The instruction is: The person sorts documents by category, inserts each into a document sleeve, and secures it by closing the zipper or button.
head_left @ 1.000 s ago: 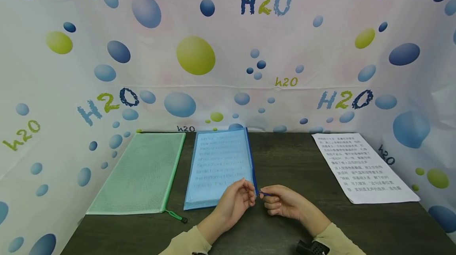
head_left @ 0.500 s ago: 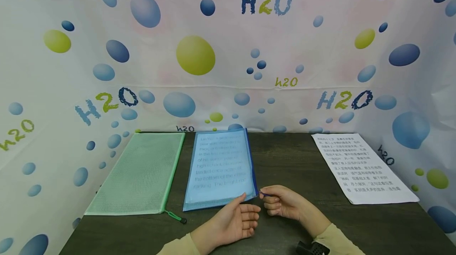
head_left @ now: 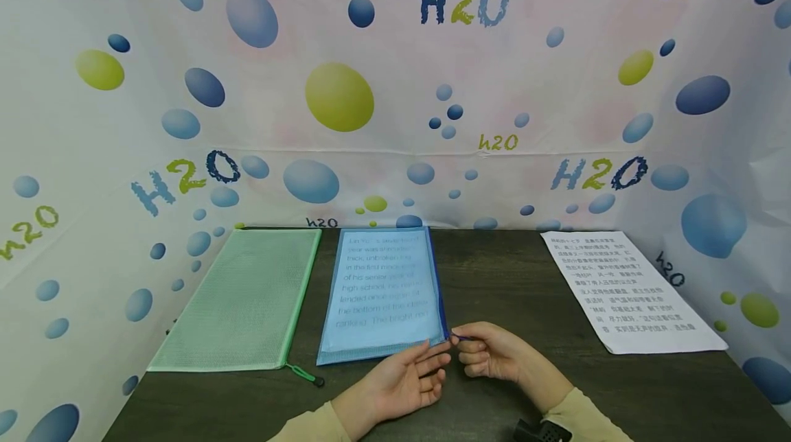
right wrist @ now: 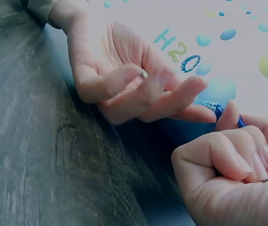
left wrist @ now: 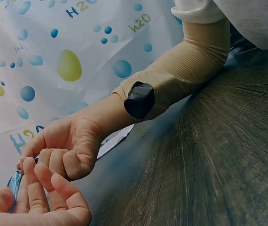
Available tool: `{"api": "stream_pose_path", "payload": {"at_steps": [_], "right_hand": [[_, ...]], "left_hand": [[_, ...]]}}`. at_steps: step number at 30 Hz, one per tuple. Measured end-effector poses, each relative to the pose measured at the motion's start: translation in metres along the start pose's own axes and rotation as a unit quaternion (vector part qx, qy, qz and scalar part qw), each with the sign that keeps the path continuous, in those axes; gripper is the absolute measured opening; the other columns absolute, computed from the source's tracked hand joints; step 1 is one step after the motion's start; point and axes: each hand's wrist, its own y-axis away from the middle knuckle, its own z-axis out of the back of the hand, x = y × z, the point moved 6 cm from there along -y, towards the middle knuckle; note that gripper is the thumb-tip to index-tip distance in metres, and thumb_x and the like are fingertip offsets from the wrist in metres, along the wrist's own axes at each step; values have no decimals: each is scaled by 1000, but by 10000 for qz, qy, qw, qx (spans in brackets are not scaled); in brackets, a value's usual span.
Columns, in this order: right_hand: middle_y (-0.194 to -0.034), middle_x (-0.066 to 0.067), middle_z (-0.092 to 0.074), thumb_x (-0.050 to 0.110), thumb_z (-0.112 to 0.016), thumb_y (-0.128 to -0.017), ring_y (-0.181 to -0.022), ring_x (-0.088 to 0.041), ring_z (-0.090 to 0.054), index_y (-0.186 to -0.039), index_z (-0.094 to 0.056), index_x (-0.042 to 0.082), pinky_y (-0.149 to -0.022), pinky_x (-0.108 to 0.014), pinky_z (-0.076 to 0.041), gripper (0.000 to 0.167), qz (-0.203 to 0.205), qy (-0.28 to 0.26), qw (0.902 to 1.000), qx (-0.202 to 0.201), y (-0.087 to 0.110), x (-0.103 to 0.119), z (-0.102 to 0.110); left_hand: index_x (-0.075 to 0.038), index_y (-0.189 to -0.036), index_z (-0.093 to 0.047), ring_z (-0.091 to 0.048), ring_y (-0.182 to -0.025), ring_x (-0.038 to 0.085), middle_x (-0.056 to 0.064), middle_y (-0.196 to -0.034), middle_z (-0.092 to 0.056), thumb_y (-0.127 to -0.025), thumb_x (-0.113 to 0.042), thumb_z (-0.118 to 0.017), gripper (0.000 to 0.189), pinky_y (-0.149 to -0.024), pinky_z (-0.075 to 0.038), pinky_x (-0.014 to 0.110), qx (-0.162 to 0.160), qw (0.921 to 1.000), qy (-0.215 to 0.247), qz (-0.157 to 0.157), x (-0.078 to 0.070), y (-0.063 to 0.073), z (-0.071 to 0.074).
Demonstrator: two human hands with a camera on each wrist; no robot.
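Note:
A blue mesh zipper pouch (head_left: 383, 284) lies on the dark table, with a printed English sheet showing through it. My right hand (head_left: 491, 353) pinches the thin blue zipper pull at the pouch's near right corner, its other fingers curled in. At that same corner my left hand (head_left: 402, 384) holds the pouch's near edge between thumb and forefinger, the other fingers loosely bent. The left wrist view shows a strip of the pouch (left wrist: 14, 184) beside the left thumb. In the right wrist view, the blue pull (right wrist: 240, 122) shows by the right fingers.
A green mesh zipper pouch (head_left: 241, 305) lies to the left, its green pull (head_left: 303, 374) hanging off the near right corner. Printed Chinese sheets (head_left: 630, 291) lie at the right. A white patterned backdrop (head_left: 395, 174) rises behind the table (head_left: 507, 277).
My left hand dropped from the pouch's right edge, its fingers spreading, then came up to the near right corner and took hold of it. The right hand stays at the pull.

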Motion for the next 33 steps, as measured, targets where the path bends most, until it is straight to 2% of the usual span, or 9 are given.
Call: {"api": "stream_pose_path", "payload": {"at_steps": [7, 13, 26, 33], "right_hand": [[-59, 9, -14, 24, -26, -107, -51, -5, -8, -96, -52, 17, -55, -19, -14, 30, -48, -822, 9961, 312, -1, -2, -6], [-60, 8, -10, 24, -24, -108, -51, -5, -9, -96, -47, 14, -56, -20, -13, 28, -13, -1337, 9908, 208, -3, 0, -8], [-62, 9, -8, 23, -17, -108, -52, -5, -8, -99, -50, 10, -55, -18, -12, 36, 209, -1588, 9871, -66, -17, 11, 6], [-62, 8, -9, 24, -19, -108, -52, -5, -8, -98, -51, 10, -55, -19, -11, 36, 288, -1507, 9879, -222, -25, 19, 17]], "left_hand": [[-13, -135, -53, -55, -98, 6, -9, -111, -62, -103, -33, -44, 39, -87, -45, 21, -191, 9998, -30, -66, 0, -1, 3], [-13, -131, -55, -55, -97, 7, -8, -112, -60, -103, -32, -45, 36, -86, -45, 22, -291, 9994, -157, -99, 0, -2, 4], [-11, -134, -53, -55, -98, 7, -7, -114, -61, -102, -33, -47, 39, -86, -45, 22, -408, 9986, -315, -124, 1, -1, 5], [-11, -133, -54, -56, -99, 6, -8, -115, -63, -102, -31, -45, 38, -87, -45, 22, -352, 9989, -297, -109, 2, -1, 4]]}}
